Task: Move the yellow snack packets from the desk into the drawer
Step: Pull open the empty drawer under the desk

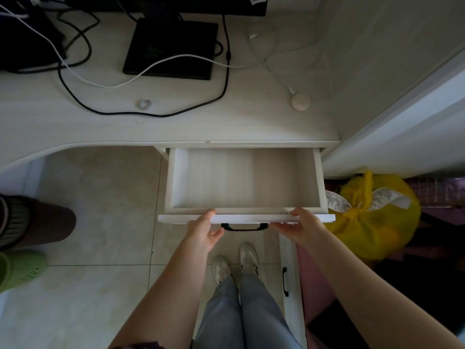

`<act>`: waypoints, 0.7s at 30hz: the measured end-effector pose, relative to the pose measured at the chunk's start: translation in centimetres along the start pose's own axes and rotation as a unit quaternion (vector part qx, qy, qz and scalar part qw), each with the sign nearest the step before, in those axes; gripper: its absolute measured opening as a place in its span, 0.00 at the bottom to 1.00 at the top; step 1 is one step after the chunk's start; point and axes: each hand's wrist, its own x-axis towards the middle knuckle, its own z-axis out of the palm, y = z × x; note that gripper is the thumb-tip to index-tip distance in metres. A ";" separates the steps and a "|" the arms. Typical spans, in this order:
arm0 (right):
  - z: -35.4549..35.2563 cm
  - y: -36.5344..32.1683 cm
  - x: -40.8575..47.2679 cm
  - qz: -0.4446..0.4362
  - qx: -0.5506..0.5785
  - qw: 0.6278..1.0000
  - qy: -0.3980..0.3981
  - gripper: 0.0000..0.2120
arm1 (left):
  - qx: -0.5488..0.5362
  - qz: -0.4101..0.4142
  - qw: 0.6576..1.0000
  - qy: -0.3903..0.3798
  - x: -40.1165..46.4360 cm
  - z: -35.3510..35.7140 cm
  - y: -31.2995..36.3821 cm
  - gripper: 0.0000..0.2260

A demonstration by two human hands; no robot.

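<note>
Both hands, left & right, are gripping drawer front edge w/ curled fingers; drawer's sitting open, ready for packets.

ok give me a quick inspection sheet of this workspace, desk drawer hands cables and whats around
surface: white desk, dimly lit
job's things: drawer pulled open, inside bare; yellow snack packets: nothing seen
clutter: monitor base, small clear object, round white puck
hands: left hand and right hand both grip the drawer front, either side of the black handle
cables: black cable and white cable loop across the desk
surroundings: tied yellow bag right of drawer, tiled floor, green object at left
</note>
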 end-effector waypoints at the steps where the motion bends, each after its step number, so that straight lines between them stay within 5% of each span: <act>1: -0.4 0.2 -0.3 0.010 -0.003 1.000 0.005 0.26 | 0.003 -0.003 1.000 -0.004 -0.3 -0.4 -0.4 0.26; 13: -2.8 3.3 -1.3 0.042 -0.033 0.996 0.075 0.07 | -0.002 -0.039 0.999 0.002 -2.4 -3.9 -3.2 0.19; 21: -2.7 3.9 -2.3 0.052 -0.066 0.995 0.055 0.08 | -0.047 -0.021 0.999 0.002 -3.9 -5.0 -3.7 0.13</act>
